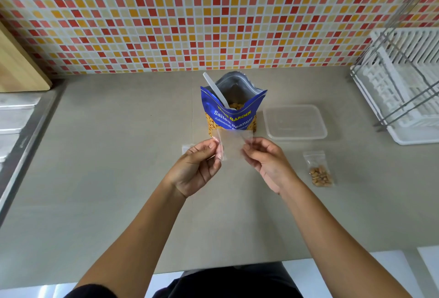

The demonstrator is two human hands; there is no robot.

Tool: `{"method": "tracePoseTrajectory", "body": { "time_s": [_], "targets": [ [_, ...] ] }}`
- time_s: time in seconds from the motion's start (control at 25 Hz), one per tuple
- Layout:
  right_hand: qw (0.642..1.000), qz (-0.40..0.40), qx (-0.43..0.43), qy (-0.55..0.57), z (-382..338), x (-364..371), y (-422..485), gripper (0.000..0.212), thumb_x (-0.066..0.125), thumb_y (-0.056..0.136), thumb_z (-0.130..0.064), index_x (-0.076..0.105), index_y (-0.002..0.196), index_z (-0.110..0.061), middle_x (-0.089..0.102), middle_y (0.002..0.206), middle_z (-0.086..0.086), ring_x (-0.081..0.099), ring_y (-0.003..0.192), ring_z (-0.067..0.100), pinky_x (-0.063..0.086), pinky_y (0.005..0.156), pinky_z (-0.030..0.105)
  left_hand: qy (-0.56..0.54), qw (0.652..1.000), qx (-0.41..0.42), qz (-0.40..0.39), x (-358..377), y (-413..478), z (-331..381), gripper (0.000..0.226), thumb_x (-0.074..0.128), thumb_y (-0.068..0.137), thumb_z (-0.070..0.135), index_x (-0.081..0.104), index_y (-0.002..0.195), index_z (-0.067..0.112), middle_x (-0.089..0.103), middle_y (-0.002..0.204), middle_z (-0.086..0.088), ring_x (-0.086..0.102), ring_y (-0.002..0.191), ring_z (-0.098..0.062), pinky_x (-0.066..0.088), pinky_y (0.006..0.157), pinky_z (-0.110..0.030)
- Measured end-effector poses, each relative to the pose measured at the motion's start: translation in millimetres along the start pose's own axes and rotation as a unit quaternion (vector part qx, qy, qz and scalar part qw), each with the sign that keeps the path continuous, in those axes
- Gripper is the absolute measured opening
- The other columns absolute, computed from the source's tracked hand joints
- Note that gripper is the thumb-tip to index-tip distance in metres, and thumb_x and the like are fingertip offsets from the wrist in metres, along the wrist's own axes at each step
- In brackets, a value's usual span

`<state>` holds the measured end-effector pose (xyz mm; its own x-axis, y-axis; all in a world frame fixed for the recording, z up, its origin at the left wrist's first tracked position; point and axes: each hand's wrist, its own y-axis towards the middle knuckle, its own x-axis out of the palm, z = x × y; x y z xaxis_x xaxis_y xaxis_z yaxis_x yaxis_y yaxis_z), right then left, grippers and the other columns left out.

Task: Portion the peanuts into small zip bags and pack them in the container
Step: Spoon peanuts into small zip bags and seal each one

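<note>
Forearms (pixel 142 238) come in from 6 o'clock over a grey-beige counter (pixel 118 155). Red/orange/cream mosaic wall (pixel 190 12) at 12, white dish rack (pixel 403 88) at 2, wooden board (pixel 16 67) at 10.

Left grip (pixel 197 167) and right grip (pixel 268 162) each pinch a side edge of an empty zip bag (pixel 232 145). It's held at centre, flat toward the camera, long axis 9-to-3. Can't tell which edge is the mouth.

Peanut pouch (pixel 231 117) stands upright just behind at 12, mouth open. White spoon (pixel 215 89) sits inside, handle leaning to 11.

Clear container (pixel 294 137) is at 2, near the pouch.

Filled zip bag (pixel 319 171) lies flat at 3, long axis roughly 12-to-6, peanuts at the 6 end.
</note>
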<state>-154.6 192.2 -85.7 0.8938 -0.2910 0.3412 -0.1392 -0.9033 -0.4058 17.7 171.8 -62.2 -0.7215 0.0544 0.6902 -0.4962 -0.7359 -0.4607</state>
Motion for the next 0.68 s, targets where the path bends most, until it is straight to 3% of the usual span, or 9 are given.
{"method": "tracePoseTrajectory", "body": {
  "time_s": [0.08,0.24,0.4,0.56,0.6,0.68],
  "targets": [
    [1.0,0.006,0.017,0.018,-1.8,1.6,0.0,0.017,0.053,0.087,0.008,0.058,0.083,-0.007,0.066,0.064,-0.003,0.066,0.059,0.004,0.054,0.062,0.014,0.021,1.0,0.019,0.014,0.8,1.3,0.4,0.02,0.053,0.081,0.008,0.07,0.07,0.01,0.064,0.06,0.002,0.06,0.051,-0.003,0.053,0.053,-0.013],
    [1.0,0.03,-0.007,0.003,-10.0,-3.5,0.1,0.013,0.059,0.087,-0.002,0.059,0.079,-0.013,0.066,0.062,-0.007,0.063,0.056,0.004,0.052,0.059,0.014,0.197,0.97,0.119,0.083,2.6,0.2,11.5,0.013,0.054,0.088,-0.003,0.063,0.085,0.006,0.064,0.06,0.003,0.059,0.053,-0.006,0.052,0.057,-0.016],
    [0.996,0.027,-0.064,-0.058,-19.0,-2.3,-0.8,0.012,0.064,0.083,-0.005,0.061,0.075,-0.014,0.065,0.056,-0.007,0.057,0.052,0.002,0.049,0.059,0.014,0.353,0.907,0.183,0.14,11.7,-5.3,24.8,0.01,0.061,0.086,-0.001,0.067,0.083,0.007,0.063,0.064,-0.003,0.059,0.054,-0.006,0.055,0.062,-0.018],
    [0.993,0.032,-0.066,-0.096,-31.3,-0.8,-3.7,0.011,0.065,0.084,-0.013,0.067,0.075,-0.018,0.07,0.064,-0.008,0.06,0.064,0.003,0.048,0.066,0.016,0.463,0.827,0.223,0.227,17.2,-7.4,31.7,0.015,0.062,0.081,0.001,0.069,0.073,0.012,0.064,0.056,0.001,0.061,0.055,-0.013,0.058,0.07,-0.031],
    [0.992,0.034,-0.066,-0.1,-32.5,-1.3,-5.1,0.011,0.066,0.083,-0.013,0.067,0.073,-0.018,0.07,0.063,-0.008,0.059,0.063,0.003,0.047,0.065,0.016,0.472,0.82,0.224,0.234,18.5,-8.3,32.2,0.016,0.062,0.08,0.002,0.07,0.072,0.012,0.064,0.054,0.003,0.062,0.057,-0.017,0.058,0.072,-0.032],
    [0.992,0.043,-0.07,-0.092,-36.1,-0.7,-7.4,0.014,0.068,0.081,-0.011,0.066,0.07,-0.018,0.064,0.057,-0.009,0.053,0.054,0.002,0.041,0.06,0.016,0.45,0.84,0.208,0.221,23.7,-11.6,32.8,0.012,0.063,0.081,0.002,0.07,0.075,0.009,0.065,0.059,-0.003,0.061,0.061,-0.02,0.057,0.071,-0.031]
  ]
}}
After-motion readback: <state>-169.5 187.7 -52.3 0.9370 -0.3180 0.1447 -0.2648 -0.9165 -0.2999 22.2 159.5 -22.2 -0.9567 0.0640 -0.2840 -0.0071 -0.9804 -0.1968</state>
